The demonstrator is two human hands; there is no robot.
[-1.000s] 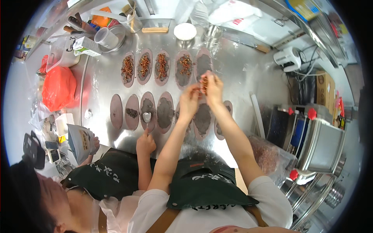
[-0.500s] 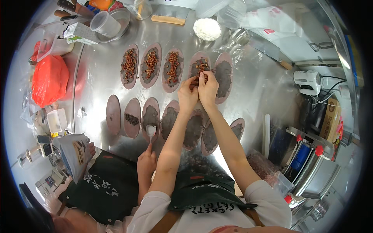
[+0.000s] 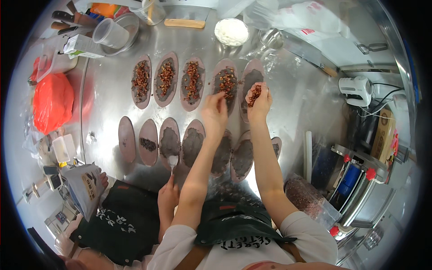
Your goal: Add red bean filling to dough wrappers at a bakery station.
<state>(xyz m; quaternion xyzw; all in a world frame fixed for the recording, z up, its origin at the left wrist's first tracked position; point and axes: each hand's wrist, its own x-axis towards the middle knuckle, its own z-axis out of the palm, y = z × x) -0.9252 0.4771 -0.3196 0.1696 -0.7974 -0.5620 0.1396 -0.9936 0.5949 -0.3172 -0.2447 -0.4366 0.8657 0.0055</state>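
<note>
My right hand [image 3: 259, 102] is cupped closed round reddish-brown chopped bits [image 3: 254, 95], over the rightmost upper pink oval [image 3: 252, 73] with its grey paste. My left hand [image 3: 215, 110] has its fingers curled at the lower edge of the neighbouring oval [image 3: 224, 76], which is scattered with the same bits; what they hold is too small to name. Three more topped ovals [image 3: 165, 76] stand to the left. A lower row holds several pink ovals [image 3: 126, 139], some spread with grey paste [image 3: 192, 148], some partly under my forearms.
A co-worker's hand [image 3: 169, 196] holds a spoon [image 3: 173, 159]; their other hand grips a pouch [image 3: 83, 189]. Around the steel table [image 3: 108, 85] are a red bag [image 3: 53, 101], knives [image 3: 72, 18], white powder in a bowl [image 3: 231, 31], a white mixer [image 3: 354, 91] and a steel machine [image 3: 360, 193].
My hands have moved apart: the right one rightward with the bits, the left slightly left. The second oval from the right shows more bits. The co-worker's spoon has shifted within the paste.
</note>
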